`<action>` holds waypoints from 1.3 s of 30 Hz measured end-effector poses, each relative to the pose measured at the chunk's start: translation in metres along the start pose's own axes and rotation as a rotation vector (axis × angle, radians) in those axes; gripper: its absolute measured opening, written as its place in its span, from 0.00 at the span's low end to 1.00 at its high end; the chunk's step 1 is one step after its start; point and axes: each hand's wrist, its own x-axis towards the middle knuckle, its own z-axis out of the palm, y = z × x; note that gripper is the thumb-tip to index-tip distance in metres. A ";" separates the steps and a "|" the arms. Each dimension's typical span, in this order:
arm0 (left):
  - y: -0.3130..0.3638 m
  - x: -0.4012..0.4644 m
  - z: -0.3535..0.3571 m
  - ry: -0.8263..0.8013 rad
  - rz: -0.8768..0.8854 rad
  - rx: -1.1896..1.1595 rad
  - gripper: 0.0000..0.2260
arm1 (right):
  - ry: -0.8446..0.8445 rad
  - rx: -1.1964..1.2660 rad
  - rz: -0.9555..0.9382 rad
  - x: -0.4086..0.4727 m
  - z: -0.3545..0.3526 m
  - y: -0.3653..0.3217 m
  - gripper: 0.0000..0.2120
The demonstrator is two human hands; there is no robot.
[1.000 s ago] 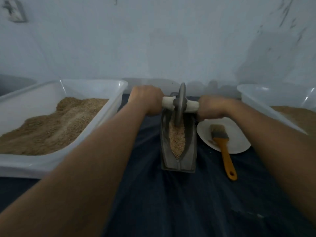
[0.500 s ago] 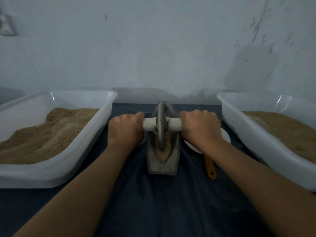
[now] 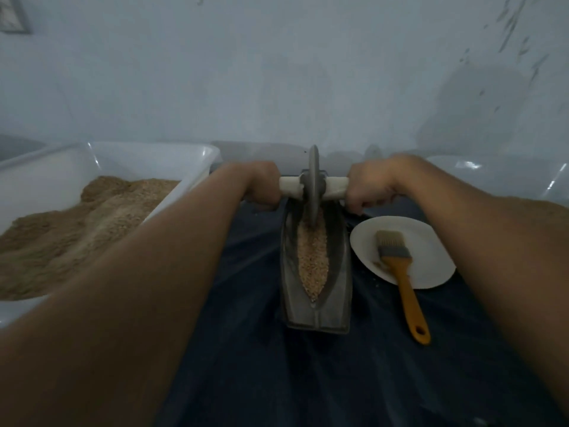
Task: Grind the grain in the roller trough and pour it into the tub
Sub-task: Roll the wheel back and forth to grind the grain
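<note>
Gripping the roller wheel's (image 3: 313, 186) pale handle, left hand (image 3: 263, 188) and right hand (image 3: 371, 186) each curled tight round one end.
Wheel upright at far end of grey trough (image 3: 337, 257), edge in grain (image 3: 311, 257); tub (image 3: 172, 158) of ground meal just left; brush (image 3: 403, 272) on plate (image 3: 431, 241), right.

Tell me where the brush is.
In the head view, the brush lies right of the roller trough, its bristles on the white plate, its orange handle pointing toward the person.
</note>
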 end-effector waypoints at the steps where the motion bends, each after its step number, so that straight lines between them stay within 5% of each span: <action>1: -0.001 -0.003 0.003 0.050 0.011 -0.007 0.09 | 0.043 -0.006 -0.004 -0.004 0.004 -0.001 0.07; 5: 0.000 -0.036 0.026 0.346 0.022 0.087 0.09 | 0.283 -0.102 -0.024 -0.034 0.026 -0.008 0.06; 10: 0.010 -0.094 0.059 0.752 0.065 0.166 0.05 | 0.876 -0.372 -0.041 -0.084 0.087 -0.014 0.09; 14: 0.011 -0.115 0.070 0.893 0.100 0.208 0.09 | 1.121 -0.298 -0.118 -0.097 0.107 -0.010 0.12; 17: 0.011 -0.105 0.069 0.910 0.058 0.199 0.08 | 1.076 -0.327 -0.106 -0.087 0.102 -0.008 0.12; 22: 0.008 -0.060 0.053 0.724 0.026 0.175 0.04 | 0.644 -0.312 -0.039 -0.049 0.061 -0.004 0.07; 27: 0.003 -0.015 0.017 0.337 0.005 0.142 0.15 | 0.262 -0.080 -0.050 -0.017 0.022 0.001 0.06; 31: -0.001 -0.005 0.003 0.088 0.015 0.022 0.11 | 0.121 -0.035 -0.010 -0.012 0.007 -0.005 0.06; 36: -0.001 -0.025 0.020 0.290 0.007 0.031 0.08 | 0.221 -0.076 -0.019 -0.033 0.013 -0.014 0.03; 39: 0.002 -0.055 0.045 0.547 0.008 0.065 0.07 | 0.497 -0.254 -0.034 -0.058 0.038 -0.017 0.05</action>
